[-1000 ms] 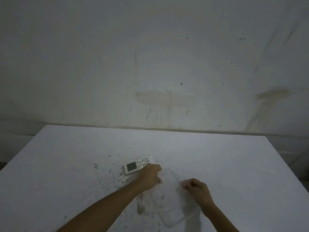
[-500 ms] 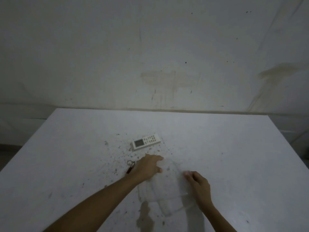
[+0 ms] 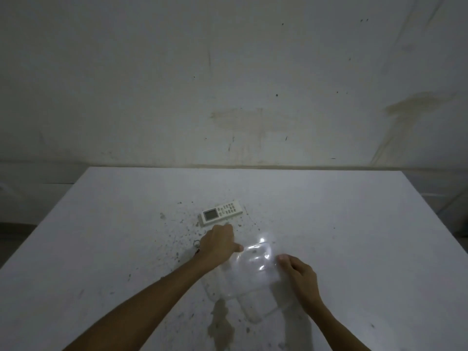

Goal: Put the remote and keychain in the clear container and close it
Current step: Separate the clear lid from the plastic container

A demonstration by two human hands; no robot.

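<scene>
A clear plastic container [image 3: 249, 273] lies on the white table [image 3: 354, 236] between my hands, its lid lifted and glinting. My left hand [image 3: 219, 243] rests on the container's left far corner, fingers on the lid edge. My right hand [image 3: 298, 273] grips the container's right edge. A white remote [image 3: 220, 216] with a small screen lies flat just beyond my left hand, apart from it. The keychain [image 3: 197, 245], a metal ring with a dark tag, lies left of my left wrist and is partly hidden by it.
Dark specks and a stain [image 3: 220, 317] mark the table near the container. A dirty wall [image 3: 233, 84] stands behind the table's far edge. The table's left edge runs diagonally at the left.
The view has tilted down, so the table sits lower in frame. My left hand came off the remote's side onto the container, uncovering the keychain. The lid has risen and now glints.
</scene>
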